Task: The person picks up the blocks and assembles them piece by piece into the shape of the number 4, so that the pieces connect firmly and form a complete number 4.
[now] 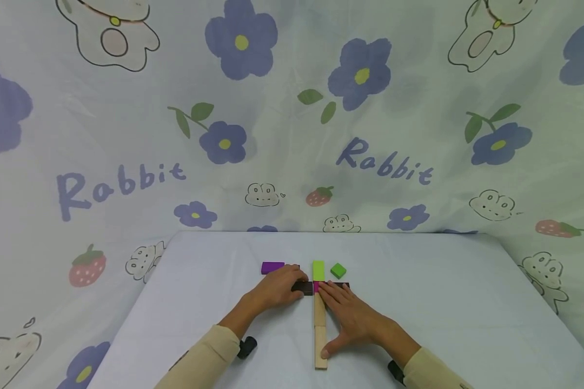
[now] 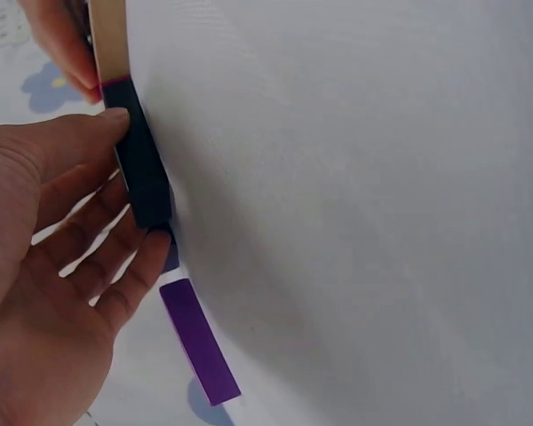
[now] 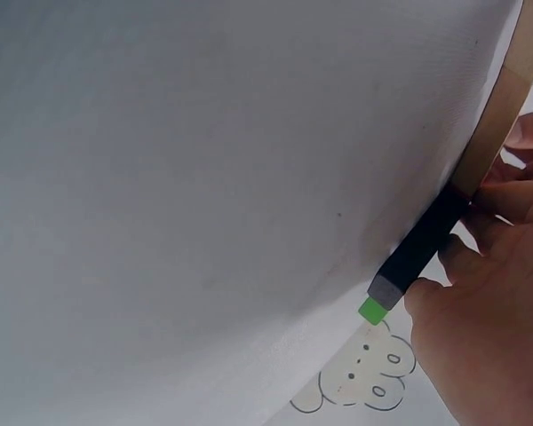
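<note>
A black block (image 1: 305, 288) lies on the left side of a cross-shaped row of blocks, and my left hand (image 1: 277, 286) grips it, thumb on the near side. In the left wrist view the thumb presses on this dark block (image 2: 140, 155) with fingers behind it. My right hand (image 1: 357, 320) is spread with straight fingers. Its fingertips rest at a magenta block (image 1: 316, 287) and a second black block (image 1: 343, 284); its thumb touches the lower of two wooden blocks (image 1: 320, 351) laid end to end. A yellow-green block (image 1: 318, 270) continues that line at the far end.
A purple block (image 1: 272, 267) lies behind the left hand, with a small dark block (image 2: 170, 255) beside it, partly hidden by fingers. A green block (image 1: 338, 270) sits to the right of the yellow-green one. A printed curtain (image 1: 292, 135) hangs behind the white table (image 1: 443, 308).
</note>
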### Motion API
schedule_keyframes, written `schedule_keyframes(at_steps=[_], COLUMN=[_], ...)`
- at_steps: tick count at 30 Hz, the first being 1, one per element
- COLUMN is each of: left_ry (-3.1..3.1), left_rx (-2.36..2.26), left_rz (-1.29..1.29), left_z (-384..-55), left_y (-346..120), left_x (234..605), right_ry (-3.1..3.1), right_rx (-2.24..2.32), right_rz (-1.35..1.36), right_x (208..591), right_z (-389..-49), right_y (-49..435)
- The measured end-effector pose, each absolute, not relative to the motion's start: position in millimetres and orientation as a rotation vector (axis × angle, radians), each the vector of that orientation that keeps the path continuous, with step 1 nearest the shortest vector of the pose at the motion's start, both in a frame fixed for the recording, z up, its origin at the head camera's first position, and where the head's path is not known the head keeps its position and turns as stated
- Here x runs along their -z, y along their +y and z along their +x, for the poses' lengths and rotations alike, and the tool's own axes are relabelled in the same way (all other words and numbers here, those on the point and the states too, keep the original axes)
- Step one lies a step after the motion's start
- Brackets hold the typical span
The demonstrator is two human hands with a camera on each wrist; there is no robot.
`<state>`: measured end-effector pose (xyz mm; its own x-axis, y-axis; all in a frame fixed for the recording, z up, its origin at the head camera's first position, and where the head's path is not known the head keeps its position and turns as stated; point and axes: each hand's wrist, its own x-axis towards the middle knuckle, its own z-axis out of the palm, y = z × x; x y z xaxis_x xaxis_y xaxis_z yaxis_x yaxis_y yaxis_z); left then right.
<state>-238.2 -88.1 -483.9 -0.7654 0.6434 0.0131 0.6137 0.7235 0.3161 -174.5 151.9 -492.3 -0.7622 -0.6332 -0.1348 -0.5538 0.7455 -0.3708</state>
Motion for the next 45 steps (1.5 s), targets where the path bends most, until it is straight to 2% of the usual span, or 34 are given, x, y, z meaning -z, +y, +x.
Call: schedule_keyframes(at_steps=[45], left_ry=[2.811], left_rx=[-0.556], left_rz=[1.018], left_z=[-237.9], left_y=[-92.9], left_x=[472.0], right_ry=[2.696], right_rx=[0.418], right_rz=[-0.903], right_x=[491.6], right_z=[-174.8], right_y=[150.3])
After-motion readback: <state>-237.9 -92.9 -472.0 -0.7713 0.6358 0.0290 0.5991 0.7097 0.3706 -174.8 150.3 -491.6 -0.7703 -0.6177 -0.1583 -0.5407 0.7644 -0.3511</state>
